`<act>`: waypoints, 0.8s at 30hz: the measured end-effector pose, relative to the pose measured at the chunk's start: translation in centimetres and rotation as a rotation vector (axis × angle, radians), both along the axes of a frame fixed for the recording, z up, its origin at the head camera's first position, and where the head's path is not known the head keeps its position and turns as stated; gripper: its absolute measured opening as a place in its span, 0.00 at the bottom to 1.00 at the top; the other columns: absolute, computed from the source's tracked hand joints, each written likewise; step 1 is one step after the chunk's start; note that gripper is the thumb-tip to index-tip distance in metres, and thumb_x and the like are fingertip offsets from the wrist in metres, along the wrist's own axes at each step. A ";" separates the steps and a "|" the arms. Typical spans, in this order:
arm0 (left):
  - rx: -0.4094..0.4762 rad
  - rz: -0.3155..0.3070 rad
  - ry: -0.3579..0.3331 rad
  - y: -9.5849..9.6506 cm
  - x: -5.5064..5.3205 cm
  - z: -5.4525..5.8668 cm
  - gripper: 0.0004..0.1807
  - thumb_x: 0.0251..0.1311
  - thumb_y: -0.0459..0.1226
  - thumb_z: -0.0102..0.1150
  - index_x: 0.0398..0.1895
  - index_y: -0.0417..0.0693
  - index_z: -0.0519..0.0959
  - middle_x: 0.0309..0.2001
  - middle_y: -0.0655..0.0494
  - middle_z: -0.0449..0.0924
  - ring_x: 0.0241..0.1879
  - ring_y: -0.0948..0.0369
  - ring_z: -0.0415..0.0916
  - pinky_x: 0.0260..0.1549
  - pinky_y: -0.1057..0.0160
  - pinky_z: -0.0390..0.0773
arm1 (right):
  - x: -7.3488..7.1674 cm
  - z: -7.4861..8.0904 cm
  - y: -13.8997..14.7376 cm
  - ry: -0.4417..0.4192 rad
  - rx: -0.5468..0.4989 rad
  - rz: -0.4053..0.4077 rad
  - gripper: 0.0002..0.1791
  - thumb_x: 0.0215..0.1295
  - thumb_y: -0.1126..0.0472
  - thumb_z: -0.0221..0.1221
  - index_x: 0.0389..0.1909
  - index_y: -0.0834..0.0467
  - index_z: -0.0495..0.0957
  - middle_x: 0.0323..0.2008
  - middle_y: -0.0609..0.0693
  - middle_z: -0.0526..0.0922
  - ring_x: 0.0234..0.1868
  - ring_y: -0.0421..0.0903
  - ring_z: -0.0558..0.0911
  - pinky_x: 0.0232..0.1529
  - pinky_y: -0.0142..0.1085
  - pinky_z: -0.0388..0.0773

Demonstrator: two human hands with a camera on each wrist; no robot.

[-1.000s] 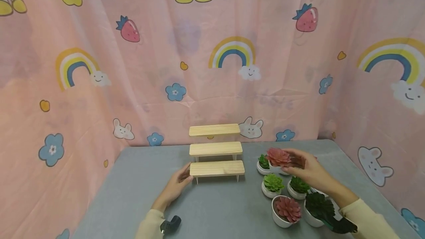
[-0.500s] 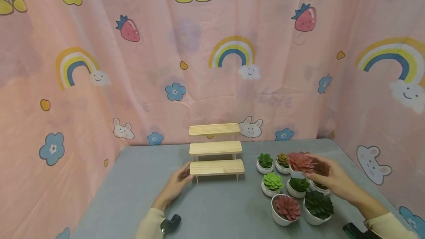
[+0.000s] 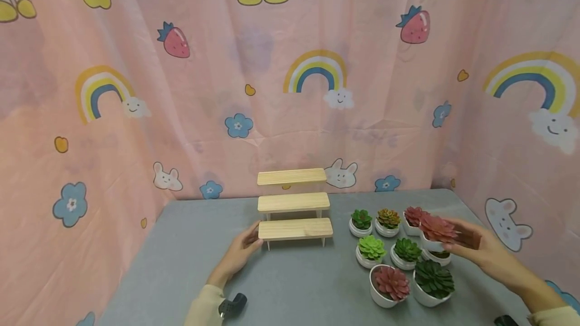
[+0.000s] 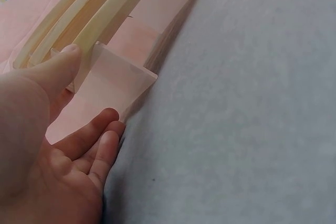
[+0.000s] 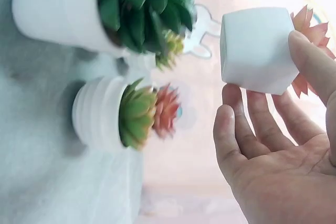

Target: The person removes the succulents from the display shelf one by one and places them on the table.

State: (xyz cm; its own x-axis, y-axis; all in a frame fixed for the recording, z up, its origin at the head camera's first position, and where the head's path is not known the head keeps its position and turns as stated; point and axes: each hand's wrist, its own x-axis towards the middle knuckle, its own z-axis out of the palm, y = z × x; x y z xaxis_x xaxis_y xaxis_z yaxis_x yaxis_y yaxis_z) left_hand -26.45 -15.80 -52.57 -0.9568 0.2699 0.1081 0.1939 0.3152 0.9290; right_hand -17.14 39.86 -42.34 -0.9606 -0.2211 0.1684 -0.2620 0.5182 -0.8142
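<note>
My right hand (image 3: pixel 491 250) holds a potted pink succulent (image 3: pixel 438 229) above the other pots at the right. In the right wrist view its squarish white pot (image 5: pixel 257 51) is pinched between thumb and fingers, off the table. My left hand (image 3: pixel 237 253) grips the left end of the lowest step of a three-tier wooden display stand (image 3: pixel 295 229). The left wrist view shows the thumb (image 4: pixel 65 66) against the board's end, with the other fingers loosely bent beside the clear side panel (image 4: pixel 118 74).
Several potted succulents stand close together at the right, among them a front pink one (image 3: pixel 392 283), a dark green one (image 3: pixel 433 279) and a back pink one (image 3: pixel 413 218). The grey-covered table (image 3: pixel 190 235) meets a pink patterned curtain (image 3: pixel 204 114) behind.
My right hand has carried the pink succulent rightward and slightly nearer, uncovering the pots at the back. The left hand stays at the stand.
</note>
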 end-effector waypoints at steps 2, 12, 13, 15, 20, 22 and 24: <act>-0.010 0.001 0.005 0.0 0.1 0.0 0.35 0.73 0.42 0.56 0.79 0.45 0.59 0.66 0.39 0.75 0.66 0.43 0.74 0.66 0.39 0.72 | 0.2 -0.3 0.6 -0.009 0.005 -0.018 0.29 0.74 0.68 0.56 0.72 0.68 0.62 0.53 0.15 0.71 0.51 0.17 0.75 0.42 0.25 0.82; 0.008 0.001 -0.009 -0.1 0.2 0.1 0.35 0.73 0.41 0.56 0.79 0.46 0.58 0.67 0.37 0.74 0.67 0.42 0.73 0.66 0.40 0.71 | 0.8 -1.5 3.6 -0.158 0.072 -0.112 0.30 0.75 0.60 0.57 0.73 0.66 0.61 0.49 0.12 0.62 0.47 0.14 0.71 0.40 0.25 0.81; 0.011 0.002 -0.007 -0.1 0.2 0.1 0.35 0.73 0.41 0.56 0.79 0.45 0.58 0.67 0.37 0.74 0.67 0.42 0.73 0.66 0.40 0.71 | 0.8 -1.6 3.9 -0.179 0.089 -0.114 0.31 0.76 0.58 0.57 0.72 0.68 0.60 0.52 0.18 0.69 0.46 0.13 0.70 0.41 0.26 0.80; 0.010 0.005 -0.002 -0.1 0.2 0.1 0.35 0.73 0.41 0.57 0.79 0.46 0.59 0.67 0.37 0.74 0.67 0.42 0.73 0.67 0.39 0.71 | 0.8 -1.8 4.4 -0.212 0.114 -0.111 0.34 0.76 0.58 0.56 0.72 0.74 0.57 0.56 0.29 0.73 0.45 0.14 0.70 0.41 0.27 0.81; -0.009 0.005 0.007 -0.2 0.2 -0.1 0.35 0.73 0.42 0.56 0.79 0.46 0.58 0.67 0.37 0.74 0.67 0.41 0.73 0.66 0.39 0.71 | 0.9 -2.2 5.0 -0.271 0.164 -0.117 0.36 0.77 0.56 0.54 0.71 0.78 0.53 0.68 0.76 0.65 0.43 0.13 0.69 0.41 0.30 0.82; -0.020 0.002 0.009 -0.3 0.1 -0.2 0.35 0.74 0.43 0.55 0.79 0.46 0.58 0.67 0.36 0.74 0.67 0.41 0.72 0.66 0.38 0.71 | 1.0 -2.3 5.2 -0.285 0.169 -0.114 0.36 0.78 0.56 0.54 0.71 0.77 0.54 0.70 0.82 0.57 0.43 0.13 0.69 0.41 0.30 0.82; -0.028 -0.004 0.015 -0.3 0.1 -0.3 0.35 0.74 0.43 0.55 0.79 0.46 0.57 0.67 0.36 0.73 0.66 0.40 0.72 0.65 0.38 0.72 | 1.1 -2.4 5.6 -0.300 0.160 -0.103 0.33 0.78 0.56 0.54 0.71 0.75 0.57 0.67 0.76 0.67 0.44 0.14 0.71 0.42 0.29 0.82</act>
